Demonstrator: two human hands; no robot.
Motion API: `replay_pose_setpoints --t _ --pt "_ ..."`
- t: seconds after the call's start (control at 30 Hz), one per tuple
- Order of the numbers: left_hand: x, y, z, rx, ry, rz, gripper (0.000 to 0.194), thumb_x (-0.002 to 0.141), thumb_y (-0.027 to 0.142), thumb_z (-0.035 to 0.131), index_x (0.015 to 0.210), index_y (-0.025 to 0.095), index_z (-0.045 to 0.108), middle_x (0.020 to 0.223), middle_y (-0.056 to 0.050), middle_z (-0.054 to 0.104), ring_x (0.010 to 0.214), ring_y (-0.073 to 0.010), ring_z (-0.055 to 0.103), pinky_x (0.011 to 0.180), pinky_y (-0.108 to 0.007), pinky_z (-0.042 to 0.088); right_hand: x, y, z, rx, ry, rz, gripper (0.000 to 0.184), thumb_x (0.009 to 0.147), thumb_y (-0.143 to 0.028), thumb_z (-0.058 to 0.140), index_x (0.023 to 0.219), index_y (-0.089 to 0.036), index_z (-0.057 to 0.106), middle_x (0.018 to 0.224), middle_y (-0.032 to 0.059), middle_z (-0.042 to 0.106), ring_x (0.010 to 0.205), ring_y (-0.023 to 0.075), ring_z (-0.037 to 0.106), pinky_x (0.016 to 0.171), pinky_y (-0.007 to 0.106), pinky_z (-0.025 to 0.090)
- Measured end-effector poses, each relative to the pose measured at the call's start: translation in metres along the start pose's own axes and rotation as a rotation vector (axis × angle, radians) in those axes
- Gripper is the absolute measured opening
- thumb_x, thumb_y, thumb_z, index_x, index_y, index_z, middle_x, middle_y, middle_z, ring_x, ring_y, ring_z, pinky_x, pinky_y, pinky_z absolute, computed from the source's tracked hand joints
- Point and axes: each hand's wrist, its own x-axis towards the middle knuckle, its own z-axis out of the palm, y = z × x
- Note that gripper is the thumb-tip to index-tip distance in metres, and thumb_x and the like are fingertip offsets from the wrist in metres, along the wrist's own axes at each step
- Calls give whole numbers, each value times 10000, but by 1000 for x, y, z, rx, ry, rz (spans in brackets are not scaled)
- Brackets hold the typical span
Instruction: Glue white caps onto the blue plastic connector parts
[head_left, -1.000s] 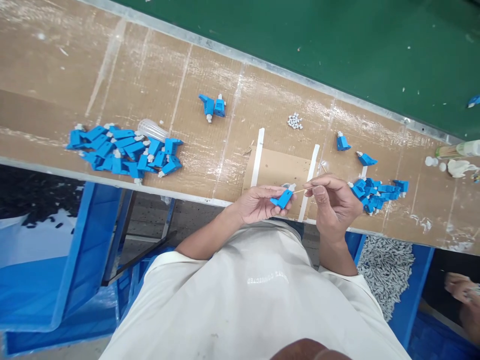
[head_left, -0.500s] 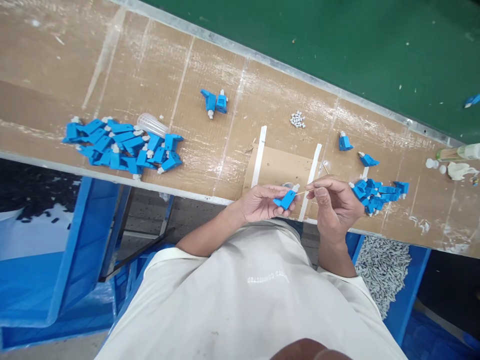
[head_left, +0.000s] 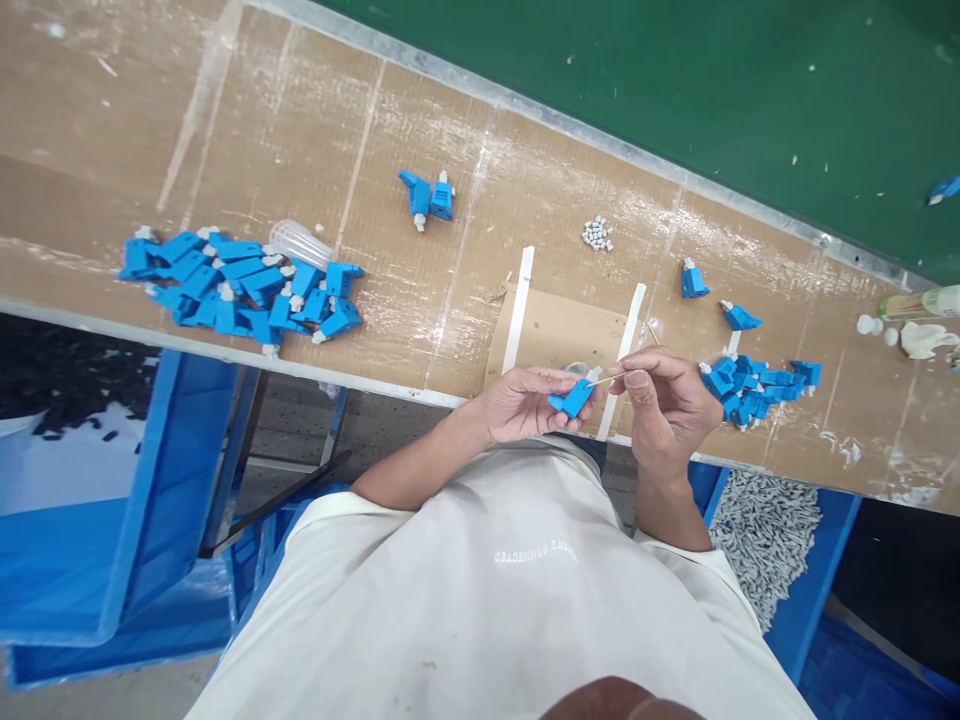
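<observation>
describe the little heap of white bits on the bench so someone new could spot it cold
Start at the brown workbench and its far metal edge by the green surface. The white bits lie beyond the taped cardboard patch, the only all-white cluster among blue parts.

Bright, even light overhead; pale glare streaks the bench [head_left: 420, 130] beyond the fingers [head_left: 559, 380]. Shadows are faint, focus sharp, edges slightly bowed.

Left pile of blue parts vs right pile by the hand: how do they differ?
The big heap of blue plastic parts on the left is larger and spreads wider than the small heap of blue plastic parts on the right. The left heap lies far from both hands; the right one sits beside the right hand. Both show white tips.
</observation>
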Motion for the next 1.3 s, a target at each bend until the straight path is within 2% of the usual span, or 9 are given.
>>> replay_pose_setpoints --t 0.3,0.6,0.8,0.9,0.93,1.0,1.1,1.17,1.3 --pt "-1 0 3 -17 -1 8 167 884 47 595 973 12 733 739 -125 712 661 -158 727 578 -169 547 0 -2 0 -45 50 44 189 958 -415 726 931 -229 743 767 20 735 652 156 659 514 285 558" --pt "2 -2 -3 -50 110 28 266 874 51 532 1058 19 722 791 -151 746 672 -180 741 592 -216 580 0 -2 0 -20 72 37 157 949 -388 740 932 -232 749 788 17 744 650 151 664 512 273 555" --pt "-16 11 -6 -14 97 65 182 899 93 581 999 26 718 772 -135 725 647 -163 746 560 -150 563 11 -3 -14 -91 197 2 175 931 -406 756 915 -232 741 779 5 728 580 133 636 497 279 528" --pt "-28 20 -3 -7 125 113 237 888 91 588 1079 25 711 745 -110 710 627 -159 740 535 -137 555 22 12 -19 -155 342 -124 188 946 -445 725 934 -258 724 786 -8 711 562 136 616 484 288 496" --pt "-31 22 -1 -7 138 134 268 885 88 581 1114 28 706 734 -98 702 618 -156 736 532 -138 557 26 20 -20 -195 342 -172 199 962 -459 700 931 -264 720 775 -11 701 561 138 609 501 297 497" --pt "-36 24 1 -13 156 167 328 877 85 572 1177 29 692 721 -85 691 602 -154 726 524 -143 560 34 36 -24 -343 242 -220 247 982 -486 660 891 -264 717 753 -3 694 597 155 623 577 328 528" --pt "-38 23 4 -19 175 179 364 871 85 588 1216 11 677 717 -91 686 606 -159 725 523 -145 563 38 52 -35 -548 197 -183 270 996 -460 636 883 -234 730 785 21 726 719 193 690 693 368 563" --pt "-36 21 6 -14 179 169 345 877 87 592 1201 7 681 720 -98 689 614 -161 729 528 -145 565 37 50 -42 -544 257 -156 259 1004 -435 632 922 -213 737 824 20 747 737 188 710 703 362 567" --pt "-26 16 11 4 152 151 248 894 93 568 1090 23 703 750 -117 718 627 -164 741 538 -150 572 25 23 -36 -374 191 -133 208 986 -411 678 926 -223 743 801 7 757 696 173 713 669 341 569"
